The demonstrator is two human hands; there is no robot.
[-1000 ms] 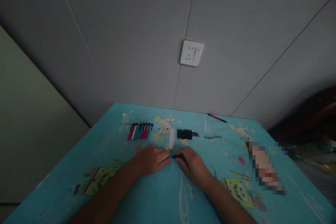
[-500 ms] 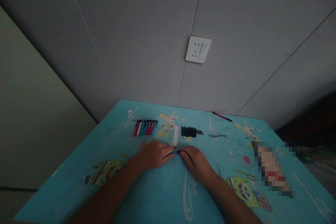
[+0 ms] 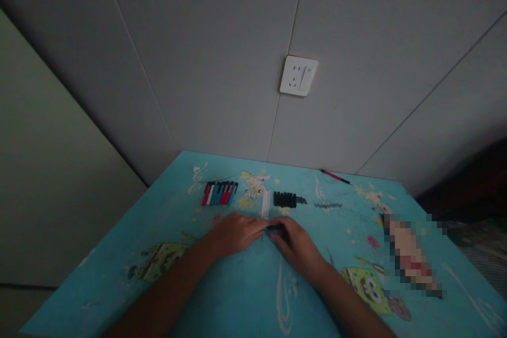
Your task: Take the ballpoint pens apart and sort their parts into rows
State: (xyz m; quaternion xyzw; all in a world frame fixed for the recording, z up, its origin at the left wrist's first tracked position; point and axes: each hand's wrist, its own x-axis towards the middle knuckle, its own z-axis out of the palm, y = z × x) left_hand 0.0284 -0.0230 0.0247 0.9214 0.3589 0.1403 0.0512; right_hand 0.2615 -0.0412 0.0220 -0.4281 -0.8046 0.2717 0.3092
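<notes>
Near the middle of the table, my left hand (image 3: pixel 233 233) pinches the blue part of a small pen (image 3: pixel 273 228) between thumb and fingers. My right hand (image 3: pixel 295 243) is curled around the pen's dark end, thumb below and fingers above. Much of the pen is hidden by the fingers. Just beyond my hands lie several thin white refills (image 3: pixel 265 203) side by side. To their right is a row of black pen parts (image 3: pixel 285 199), with small dark pieces (image 3: pixel 301 200) at its end. Several red, white and blue pen barrels (image 3: pixel 219 193) with dark ends lie to the left.
The blue cartoon-print table (image 3: pixel 130 232) meets a grey panelled wall (image 3: pixel 214 63) with a white socket (image 3: pixel 299 75). A red and black pen (image 3: pixel 335 176) lies by the wall. Tiny dark coil-like pieces (image 3: pixel 328 205) form a line at right. A blurred-out object (image 3: pixel 412 259) lies farther right.
My right fingers have lifted and loosened slightly around the pen's dark end, with the thumb lower. My left hand has barely moved. The laid-out parts stay where they were.
</notes>
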